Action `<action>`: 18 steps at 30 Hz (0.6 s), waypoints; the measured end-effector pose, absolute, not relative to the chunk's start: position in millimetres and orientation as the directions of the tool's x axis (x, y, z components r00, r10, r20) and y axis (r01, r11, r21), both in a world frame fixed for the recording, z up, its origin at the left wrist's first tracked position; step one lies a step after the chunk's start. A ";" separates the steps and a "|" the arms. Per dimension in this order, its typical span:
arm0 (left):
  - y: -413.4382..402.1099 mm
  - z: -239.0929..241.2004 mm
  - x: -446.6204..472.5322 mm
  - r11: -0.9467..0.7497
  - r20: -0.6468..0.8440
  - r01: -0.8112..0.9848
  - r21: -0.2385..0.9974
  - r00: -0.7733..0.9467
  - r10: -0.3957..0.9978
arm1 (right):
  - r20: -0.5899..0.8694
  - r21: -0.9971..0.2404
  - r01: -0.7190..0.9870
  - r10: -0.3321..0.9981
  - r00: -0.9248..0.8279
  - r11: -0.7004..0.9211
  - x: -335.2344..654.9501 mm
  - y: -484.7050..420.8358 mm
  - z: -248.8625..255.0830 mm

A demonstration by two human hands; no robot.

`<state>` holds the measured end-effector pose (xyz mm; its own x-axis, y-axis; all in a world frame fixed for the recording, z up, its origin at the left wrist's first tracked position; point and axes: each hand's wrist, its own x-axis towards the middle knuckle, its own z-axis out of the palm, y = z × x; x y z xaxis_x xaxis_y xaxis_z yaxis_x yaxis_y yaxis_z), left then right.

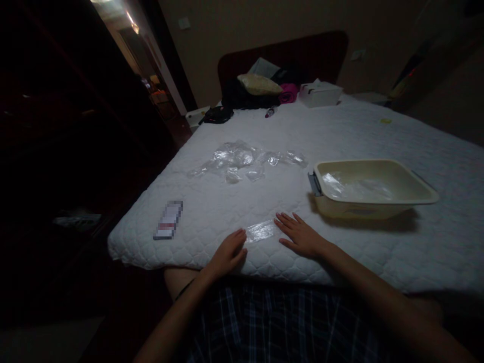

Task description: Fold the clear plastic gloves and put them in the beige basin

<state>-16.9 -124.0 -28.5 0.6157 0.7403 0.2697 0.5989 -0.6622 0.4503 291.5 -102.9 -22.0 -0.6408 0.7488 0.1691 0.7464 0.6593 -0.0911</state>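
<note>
A clear plastic bag (260, 231) lies flat near the front edge of the white quilted bed (212, 212). At its left end rests my left hand (230, 251), fingers stretched out and the thumb apart. My right hand (298, 236) lies palm down at the other end with its fingers spread. Neither hand grips anything. Farther back, a loose heap of crumpled clear plastic bags (236, 155) is spread over the bed. On the right stands a cream plastic basin (378, 207) with grey handles, and more clear plastic lies inside it.
A phone-like object (169, 220), blurred out, lies at the left. By the headboard are a beige pillow (259, 84), a magenta roll (289, 94), a white box (320, 95) and a black bag (218, 115). A small bottle (269, 112) lies before them.
</note>
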 end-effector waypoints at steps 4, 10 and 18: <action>-112.1 -21.1 -17.6 -0.495 0.309 0.630 0.598 0.388 0.868 | 0.196 -0.091 0.751 0.751 -0.631 0.654 290.9 -103.6 -22.4; -74.4 5.4 22.1 -0.446 0.307 0.663 0.602 0.324 0.895 | 0.220 -0.116 0.757 0.760 -0.612 0.643 290.1 -106.1 -20.8; -46.0 19.4 79.4 -0.316 -0.040 0.737 0.597 0.421 0.906 | 0.238 -0.130 0.758 0.763 -0.601 0.639 289.7 -107.5 -20.5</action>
<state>79.4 -46.0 19.4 0.4210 0.9062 -0.0395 0.7371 -0.3164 0.5972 289.7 -107.5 -20.5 -0.6013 0.7628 0.2378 0.7585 0.6386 -0.1302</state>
